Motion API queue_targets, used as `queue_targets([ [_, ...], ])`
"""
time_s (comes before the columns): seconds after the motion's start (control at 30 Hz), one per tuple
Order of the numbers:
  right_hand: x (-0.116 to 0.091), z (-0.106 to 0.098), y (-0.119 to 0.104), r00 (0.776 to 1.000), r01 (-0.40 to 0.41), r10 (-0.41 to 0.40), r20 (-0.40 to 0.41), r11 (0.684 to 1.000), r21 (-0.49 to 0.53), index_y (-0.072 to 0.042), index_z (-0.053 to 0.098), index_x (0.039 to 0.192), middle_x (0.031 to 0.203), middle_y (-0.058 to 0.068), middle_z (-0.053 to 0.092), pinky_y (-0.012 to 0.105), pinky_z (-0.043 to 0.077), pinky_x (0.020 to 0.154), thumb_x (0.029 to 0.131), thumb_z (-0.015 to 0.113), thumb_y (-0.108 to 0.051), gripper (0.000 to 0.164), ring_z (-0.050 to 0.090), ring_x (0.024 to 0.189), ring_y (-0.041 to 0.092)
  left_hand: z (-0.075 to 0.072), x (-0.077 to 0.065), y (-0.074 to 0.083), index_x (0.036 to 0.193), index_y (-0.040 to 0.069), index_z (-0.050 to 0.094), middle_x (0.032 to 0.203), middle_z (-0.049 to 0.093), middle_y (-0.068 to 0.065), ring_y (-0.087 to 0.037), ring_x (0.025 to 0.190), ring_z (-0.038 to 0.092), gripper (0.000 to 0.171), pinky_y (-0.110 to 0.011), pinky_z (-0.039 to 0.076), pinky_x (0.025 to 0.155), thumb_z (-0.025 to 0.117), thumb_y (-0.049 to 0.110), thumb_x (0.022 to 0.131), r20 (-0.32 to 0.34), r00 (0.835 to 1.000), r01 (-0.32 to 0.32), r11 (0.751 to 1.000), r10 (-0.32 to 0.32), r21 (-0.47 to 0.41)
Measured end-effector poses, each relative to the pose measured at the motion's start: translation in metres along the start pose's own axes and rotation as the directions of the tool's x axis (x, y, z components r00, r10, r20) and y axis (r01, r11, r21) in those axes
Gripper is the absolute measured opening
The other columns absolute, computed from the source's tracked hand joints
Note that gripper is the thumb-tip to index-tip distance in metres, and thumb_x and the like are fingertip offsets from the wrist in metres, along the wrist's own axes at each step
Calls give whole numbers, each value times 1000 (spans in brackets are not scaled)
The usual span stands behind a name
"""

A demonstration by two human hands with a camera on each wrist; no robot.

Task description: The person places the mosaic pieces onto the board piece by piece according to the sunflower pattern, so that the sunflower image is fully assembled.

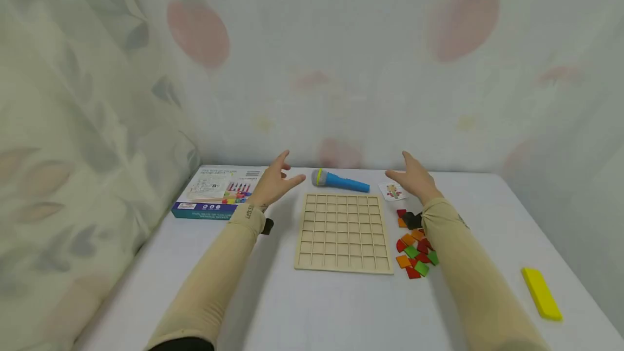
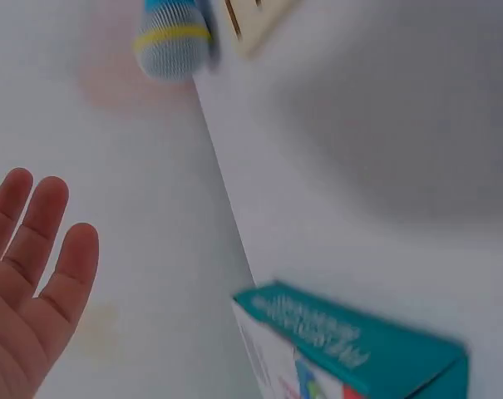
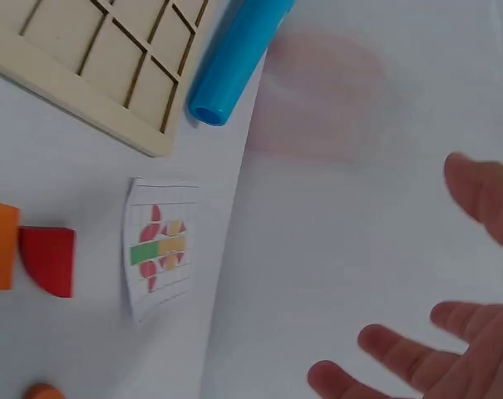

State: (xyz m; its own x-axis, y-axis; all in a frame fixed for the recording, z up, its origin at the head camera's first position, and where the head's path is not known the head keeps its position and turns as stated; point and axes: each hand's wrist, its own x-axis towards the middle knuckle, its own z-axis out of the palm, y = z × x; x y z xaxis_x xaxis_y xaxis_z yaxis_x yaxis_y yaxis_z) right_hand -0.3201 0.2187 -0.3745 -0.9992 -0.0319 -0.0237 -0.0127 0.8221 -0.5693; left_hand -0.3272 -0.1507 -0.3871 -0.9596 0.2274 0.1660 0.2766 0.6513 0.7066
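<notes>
Left hand [image 1: 273, 183] and right hand [image 1: 416, 180] are hovering spread, gripping nothing; coloured tiles [image 1: 411, 252] are lying beside the wooden grid board [image 1: 344, 233], some possibly hiding behind the right sleeve [image 1: 463, 264]. Pickup's looking unstarted, calling for lowering.

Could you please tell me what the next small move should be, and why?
I would probably lower the right hand to the loose coloured pieces and pick up a red one. That hand is open and holds nothing, the pieces lie beside the wooden grid board, and the small card shows a gridded pattern that includes red shapes.
</notes>
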Motion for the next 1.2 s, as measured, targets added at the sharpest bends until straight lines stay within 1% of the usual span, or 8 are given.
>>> queue_targets([
  [0.1,-10,-2,11,999,-40,40,0,998,57,-3,3,148,148,27,21,57,25,103,89,51,-47,88,26,132,44,5,-20,6,149,27,11,119,51,-8,-26,101,53,93,-41,45,82,62,58,78,-18,1000,-25,996,23,-83],
  [0.27,-29,-1,29,996,-93,91,20,989,116,0,7,147,142,31,29,57,32,99,89,53,-44,87,34,126,46,18,-59,14,148,23,16,102,55,-10,-22,82,53,89,-34,44,70,70,41,80,-41,999,-19,979,11,-204],
  [0.43,-46,4,48,986,-159,152,70,981,109,2,12,146,137,33,33,56,36,96,88,55,-43,85,40,119,46,30,-95,17,148,24,17,91,54,-8,-17,72,48,89,-26,41,62,73,34,78,-6,998,63,955,-67,-289],
  [0.6,-54,13,60,985,-156,150,80,986,66,6,25,141,130,33,42,52,42,91,88,57,-38,76,48,110,43,30,-121,27,148,16,16,84,53,-8,-13,63,47,91,-24,41,54,73,26,79,48,985,174,923,-168,-342],
  [0.7,-56,21,61,986,-140,138,89,990,21,7,34,136,124,33,47,50,44,87,87,59,-33,68,51,104,41,35,-129,28,148,13,16,82,53,-8,-13,61,47,91,-25,41,51,74,21,79,63,977,212,904,-204,-372],
  [0.8,-57,32,61,983,-137,139,119,990,-30,8,43,129,120,30,51,48,47,84,85,62,-32,63,54,97,37,46,-132,19,148,15,17,80,53,-6,-12,59,47,91,-25,40,51,74,22,78,63,972,233,897,-226,-377],
  [0.97,-58,46,59,971,-163,175,165,983,-81,7,52,119,114,24,56,41,47,76,80,67,-33,58,53,87,29,64,-134,0,147,14,19,78,53,-5,-13,56,46,93,-26,40,49,76,27,75,73,965,261,895,-252,-363],
  [1.2,-60,52,59,962,-196,211,175,975,-101,6,57,107,97,17,58,38,44,72,79,68,-32,48,50,83,27,72,-136,-7,146,11,21,75,53,-5,-13,53,45,95,-28,41,50,77,34,73,139,941,336,889,-307,-311],
])
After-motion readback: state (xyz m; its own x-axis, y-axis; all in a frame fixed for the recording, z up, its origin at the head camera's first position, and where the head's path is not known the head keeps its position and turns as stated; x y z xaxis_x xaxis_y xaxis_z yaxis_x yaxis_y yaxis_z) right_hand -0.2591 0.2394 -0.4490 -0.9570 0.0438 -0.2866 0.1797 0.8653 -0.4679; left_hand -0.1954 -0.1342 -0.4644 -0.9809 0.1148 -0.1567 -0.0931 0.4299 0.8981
